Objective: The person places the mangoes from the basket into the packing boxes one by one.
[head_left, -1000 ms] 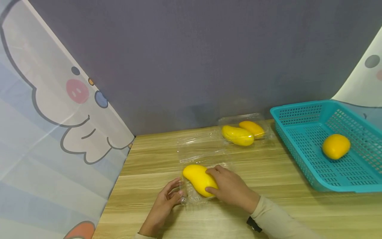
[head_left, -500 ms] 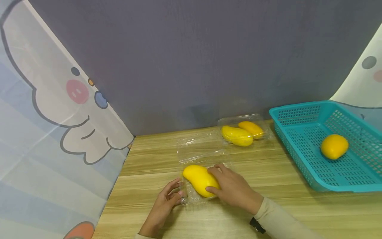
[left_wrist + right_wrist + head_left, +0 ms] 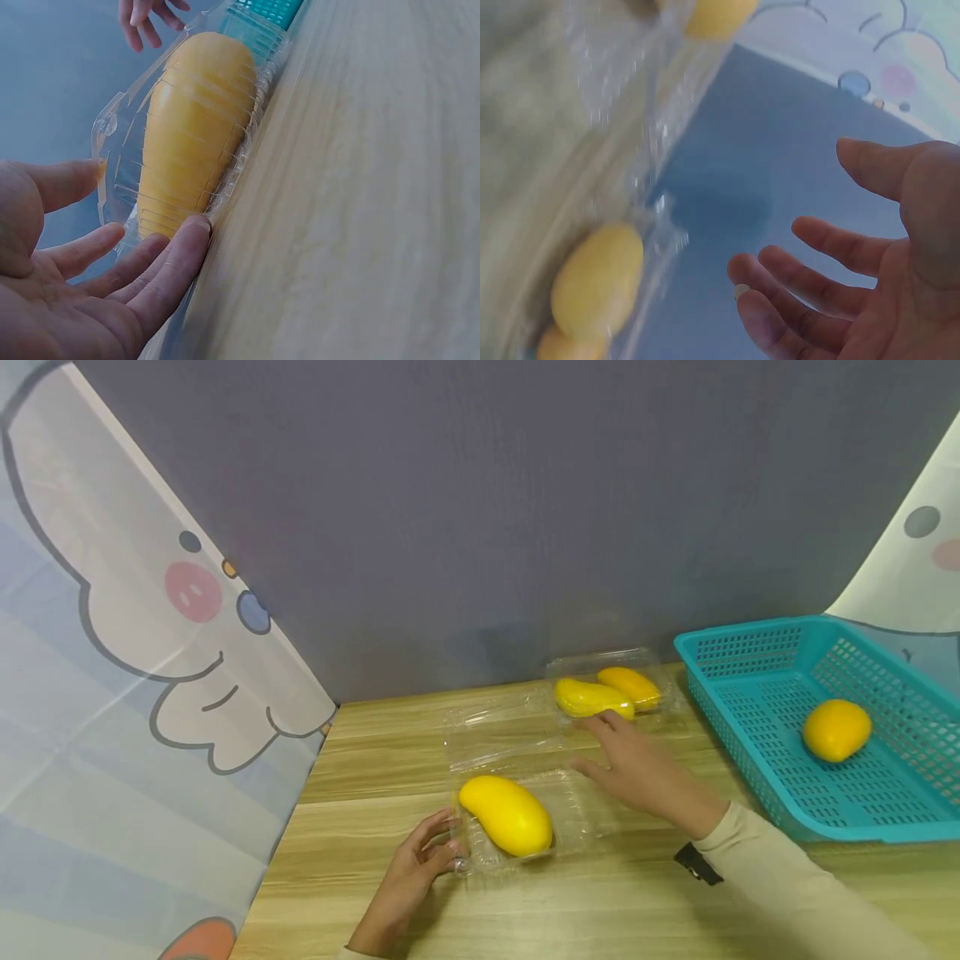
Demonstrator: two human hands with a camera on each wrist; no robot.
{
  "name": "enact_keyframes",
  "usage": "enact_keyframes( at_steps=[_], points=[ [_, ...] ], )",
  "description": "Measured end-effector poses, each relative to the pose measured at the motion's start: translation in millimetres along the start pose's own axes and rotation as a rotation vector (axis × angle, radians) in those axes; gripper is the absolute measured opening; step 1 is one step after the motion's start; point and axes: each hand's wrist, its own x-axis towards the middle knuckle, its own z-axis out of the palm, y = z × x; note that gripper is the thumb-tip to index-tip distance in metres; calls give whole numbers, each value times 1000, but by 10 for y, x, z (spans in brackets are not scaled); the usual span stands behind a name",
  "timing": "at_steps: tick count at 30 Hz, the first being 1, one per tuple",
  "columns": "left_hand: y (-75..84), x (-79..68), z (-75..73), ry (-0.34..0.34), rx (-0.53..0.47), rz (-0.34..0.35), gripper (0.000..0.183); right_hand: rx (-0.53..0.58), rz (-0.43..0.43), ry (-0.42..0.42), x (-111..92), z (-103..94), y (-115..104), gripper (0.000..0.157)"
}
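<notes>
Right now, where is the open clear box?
In the head view, the open clear box sits below centre, the left hand at its left edge, one mango inside.

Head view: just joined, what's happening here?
A person is handling mangoes and clear plastic packs. Their left hand touches the left side of the open clamshell, which holds one yellow mango; its lid lies folded back. The right hand holds nothing, in the air near the rear pack, which contains two mangoes. One more mango sits in the turquoise basket at right.
</notes>
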Motion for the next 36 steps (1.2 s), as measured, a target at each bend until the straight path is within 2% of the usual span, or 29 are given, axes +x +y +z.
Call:
enact_keyframes(
  at_steps=[3, 7, 10, 19, 36],
  points=[
    [5, 0, -1, 0, -1, -2, 63, -31, 16, 16, 9, -141, 104, 53],
    [6, 4, 2, 4, -13, -7, 63, -83, 72, -7, 9, -326, 257, 54],
    [-1, 8, 4, 8, -16, -8, 62, -82, 104, -13, 20, -443, 402, 56],
    [-23, 14, -4, -1, -8, -2, 62, -98, 193, -53, 31, -776, 891, 73],
    [-21, 4, -16, -10, 3, 13, 60, -110, 318, -69, -104, -961, 1663, 84]
  ],
)
